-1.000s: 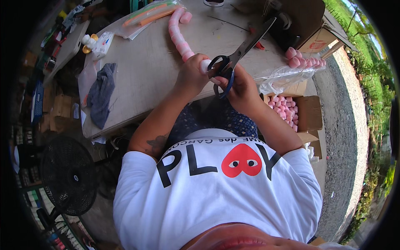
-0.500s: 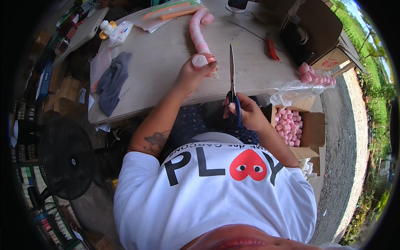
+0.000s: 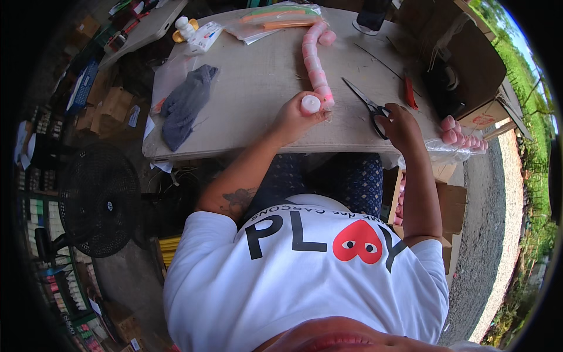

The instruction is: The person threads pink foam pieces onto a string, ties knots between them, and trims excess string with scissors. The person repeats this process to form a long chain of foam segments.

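My left hand (image 3: 291, 121) is closed around a short pink cylinder (image 3: 311, 105) with a pale round end, above the near part of the table. From that hand, a curved row of similar pink cylinders (image 3: 313, 60) runs away across the tabletop, with a loose-looking one (image 3: 327, 38) beside its far end. A thin pale strand shows just under my fingers. Farther right, my right hand (image 3: 402, 125) has its fingers curled on the handles of the dark-handled scissors (image 3: 366, 101). Their blades are slightly apart, pointing away and left, low over or on the table.
A grey cloth (image 3: 189, 108) lies on the table's left. At the back are plastic bags with orange and green strips (image 3: 275, 22). A red-handled tool (image 3: 410, 94) and a cardboard box (image 3: 487, 64) stand right, near more pink cylinders (image 3: 463, 138). A black fan (image 3: 99, 199) is lower left.
My right hand has carried the scissors from in front of the table edge forward and right onto the tabletop area. My left hand keeps the pink cylinder. The whole view has shifted slightly.
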A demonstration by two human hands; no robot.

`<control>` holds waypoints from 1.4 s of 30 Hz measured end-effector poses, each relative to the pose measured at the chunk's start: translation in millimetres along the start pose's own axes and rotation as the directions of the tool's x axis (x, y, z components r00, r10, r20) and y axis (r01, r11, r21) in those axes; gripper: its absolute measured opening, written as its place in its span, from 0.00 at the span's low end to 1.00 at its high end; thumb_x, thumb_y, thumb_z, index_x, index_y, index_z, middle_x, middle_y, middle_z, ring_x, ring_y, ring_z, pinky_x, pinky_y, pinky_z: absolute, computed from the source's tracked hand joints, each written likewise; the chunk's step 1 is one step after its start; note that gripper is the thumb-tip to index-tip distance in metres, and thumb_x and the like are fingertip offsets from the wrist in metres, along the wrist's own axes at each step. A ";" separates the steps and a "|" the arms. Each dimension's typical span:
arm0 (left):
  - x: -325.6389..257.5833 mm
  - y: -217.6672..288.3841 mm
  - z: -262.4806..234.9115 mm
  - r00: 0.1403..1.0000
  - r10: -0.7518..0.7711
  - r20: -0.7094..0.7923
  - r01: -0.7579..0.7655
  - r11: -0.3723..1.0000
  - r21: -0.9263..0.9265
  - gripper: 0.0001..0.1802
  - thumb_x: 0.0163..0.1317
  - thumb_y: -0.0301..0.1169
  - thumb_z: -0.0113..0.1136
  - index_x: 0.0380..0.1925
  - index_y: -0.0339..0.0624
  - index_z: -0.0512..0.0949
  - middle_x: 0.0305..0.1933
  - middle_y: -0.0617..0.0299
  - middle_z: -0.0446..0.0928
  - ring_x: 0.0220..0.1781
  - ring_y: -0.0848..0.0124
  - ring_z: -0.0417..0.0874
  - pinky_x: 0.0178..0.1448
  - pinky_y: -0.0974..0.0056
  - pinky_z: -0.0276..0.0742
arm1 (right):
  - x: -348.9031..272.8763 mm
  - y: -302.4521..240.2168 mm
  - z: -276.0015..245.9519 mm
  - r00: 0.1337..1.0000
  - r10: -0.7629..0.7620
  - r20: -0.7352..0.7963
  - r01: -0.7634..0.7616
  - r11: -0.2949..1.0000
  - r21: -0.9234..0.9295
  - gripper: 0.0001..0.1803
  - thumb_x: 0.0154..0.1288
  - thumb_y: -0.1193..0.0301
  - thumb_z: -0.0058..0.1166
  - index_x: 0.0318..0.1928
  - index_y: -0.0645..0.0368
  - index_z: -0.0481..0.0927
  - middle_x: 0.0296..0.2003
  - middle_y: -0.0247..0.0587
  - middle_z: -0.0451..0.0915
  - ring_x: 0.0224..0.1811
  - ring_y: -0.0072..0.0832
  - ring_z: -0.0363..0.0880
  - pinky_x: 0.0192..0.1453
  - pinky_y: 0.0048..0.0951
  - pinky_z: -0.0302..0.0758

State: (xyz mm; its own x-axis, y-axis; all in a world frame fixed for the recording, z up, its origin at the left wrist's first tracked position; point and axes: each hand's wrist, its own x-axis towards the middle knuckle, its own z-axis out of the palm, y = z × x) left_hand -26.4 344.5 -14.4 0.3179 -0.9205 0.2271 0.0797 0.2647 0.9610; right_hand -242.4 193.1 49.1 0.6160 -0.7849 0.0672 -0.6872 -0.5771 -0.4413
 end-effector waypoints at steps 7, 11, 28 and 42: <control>5.5 -6.6 3.8 1.000 -0.022 -0.014 0.022 0.999 -0.031 0.19 0.57 0.37 0.69 0.42 0.38 0.73 0.39 0.63 0.79 0.41 0.75 0.79 0.48 0.67 0.77 | -1.9 2.7 22.2 0.984 -0.156 -0.087 0.143 0.979 -0.146 0.18 0.58 0.68 0.58 0.48 0.63 0.78 0.44 0.53 0.77 0.48 0.49 0.75 0.53 0.42 0.72; 3.6 -4.2 1.2 1.000 0.005 0.003 -0.005 0.998 -0.061 0.20 0.59 0.43 0.66 0.41 0.42 0.70 0.35 0.64 0.76 0.33 0.77 0.77 0.38 0.70 0.77 | -3.4 20.5 21.8 0.978 -0.184 -0.100 0.173 0.979 -0.103 0.17 0.61 0.71 0.55 0.50 0.63 0.77 0.44 0.53 0.77 0.49 0.49 0.74 0.54 0.42 0.71; 4.1 10.3 20.1 0.992 -0.038 0.122 0.046 0.997 -0.063 0.26 0.59 0.36 0.67 0.52 0.41 0.67 0.40 0.65 0.73 0.38 0.79 0.75 0.40 0.70 0.74 | -43.9 62.0 6.6 0.997 -0.076 0.011 0.077 0.977 -0.199 0.24 0.54 0.67 0.62 0.50 0.67 0.76 0.34 0.49 0.77 0.37 0.40 0.77 0.43 0.35 0.73; 14.1 29.1 38.0 0.982 0.019 0.188 -0.012 0.999 -0.038 0.20 0.57 0.31 0.69 0.47 0.41 0.74 0.39 0.66 0.76 0.41 0.78 0.76 0.46 0.71 0.75 | -48.0 53.9 -4.2 0.989 0.111 0.093 -0.128 0.972 0.196 0.18 0.59 0.70 0.60 0.47 0.65 0.77 0.30 0.43 0.81 0.31 0.31 0.80 0.31 0.29 0.72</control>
State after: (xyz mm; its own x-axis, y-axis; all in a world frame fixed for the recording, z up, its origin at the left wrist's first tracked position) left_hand -55.4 328.3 22.7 0.1365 -0.9529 0.2709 0.1114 0.2865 0.9516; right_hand -310.6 198.7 25.8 0.5688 -0.8199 -0.0654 -0.6710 -0.4166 -0.6133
